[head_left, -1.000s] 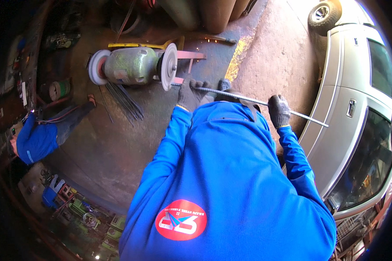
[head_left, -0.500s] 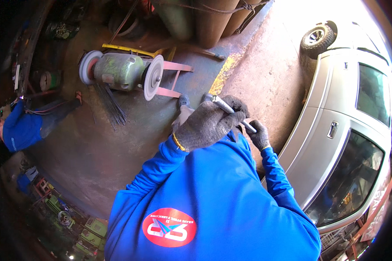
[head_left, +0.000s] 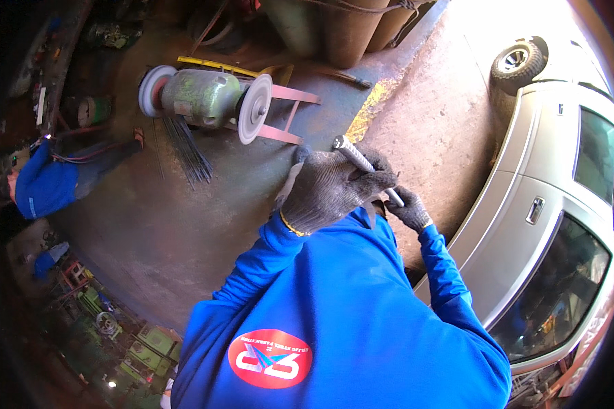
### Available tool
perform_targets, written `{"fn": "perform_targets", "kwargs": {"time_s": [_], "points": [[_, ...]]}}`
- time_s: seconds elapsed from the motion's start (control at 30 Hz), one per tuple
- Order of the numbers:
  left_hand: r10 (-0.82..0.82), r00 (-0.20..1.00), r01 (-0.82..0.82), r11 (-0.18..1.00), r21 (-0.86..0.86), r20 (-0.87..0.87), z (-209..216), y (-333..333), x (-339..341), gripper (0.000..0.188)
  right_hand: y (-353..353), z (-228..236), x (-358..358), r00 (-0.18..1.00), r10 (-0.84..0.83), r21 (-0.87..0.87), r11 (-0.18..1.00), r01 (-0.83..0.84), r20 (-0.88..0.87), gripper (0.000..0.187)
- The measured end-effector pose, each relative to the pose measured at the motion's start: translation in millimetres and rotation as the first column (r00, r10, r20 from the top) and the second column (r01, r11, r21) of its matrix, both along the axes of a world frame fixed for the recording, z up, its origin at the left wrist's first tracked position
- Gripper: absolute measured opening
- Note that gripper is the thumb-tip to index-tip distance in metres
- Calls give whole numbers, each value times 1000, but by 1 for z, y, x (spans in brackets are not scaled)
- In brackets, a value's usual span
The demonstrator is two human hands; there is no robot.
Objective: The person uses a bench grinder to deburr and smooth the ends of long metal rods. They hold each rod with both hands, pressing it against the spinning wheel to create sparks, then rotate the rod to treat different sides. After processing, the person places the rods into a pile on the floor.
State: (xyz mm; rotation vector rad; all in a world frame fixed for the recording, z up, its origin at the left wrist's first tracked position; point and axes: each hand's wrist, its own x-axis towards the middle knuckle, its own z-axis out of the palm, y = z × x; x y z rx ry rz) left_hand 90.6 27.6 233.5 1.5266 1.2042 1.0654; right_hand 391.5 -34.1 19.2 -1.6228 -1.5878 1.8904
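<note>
A short silver metal rod [head_left: 357,157] lies slantwise across my gloved hands, its upper end nearer the grinder and its lower end nearer the car. The surface of the rod looks ridged, and its upper end is flat and round. My left hand [head_left: 329,191], in a dark grey knitted glove with a yellow cuff edge, is closed around the middle of the rod. Farther right, the fingers of my right hand [head_left: 411,210], in a similar glove, pinch the lower end. The gloves cover part of the rod.
A green double-ended grinder [head_left: 201,97] with two pale wheels stands on a red frame ahead left. Thin dark rods [head_left: 187,153] lie beneath it. A silver car [head_left: 518,198] is close on the right. A person in blue [head_left: 48,180] works at far left; green machinery [head_left: 153,347] stands lower left.
The grinder and car appear shifted right in the view. My hands remain closed on the rod, whose ridged upper part is now turned more into sight.
</note>
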Motion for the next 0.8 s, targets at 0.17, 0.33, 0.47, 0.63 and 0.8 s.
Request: {"fn": "perform_targets", "kwargs": {"time_s": [0.17, 0.33, 0.47, 0.63, 0.8], "points": [[117, 978, -76, 971, -226, 175, -7, -14, -11, 18, -5, 54, -8, 986, 151, -250, 960, -129, 71, 21], [415, 888, -336, 879, -338, 197, -44, -15, -30, 26, -48, 94, -9, 970, 15, -504, 852, -138, -241, 35], [588, 776, -359, 708, -608, 227, -67, -36, -47, 30, -121, 105, -20, 888, -338, -634, 770, 71, -312, 43], [564, 816, -378, 688, -619, 129, -134, -72, -71, 40, -192, 110, -69, 999, 12, -177, 984, -21, -53, 20], [726, 485, 24, 547, -837, 488, -190, -99, -86, 39, -236, 81, -106, 941, 247, 207, 933, -295, 231, 19]]}}
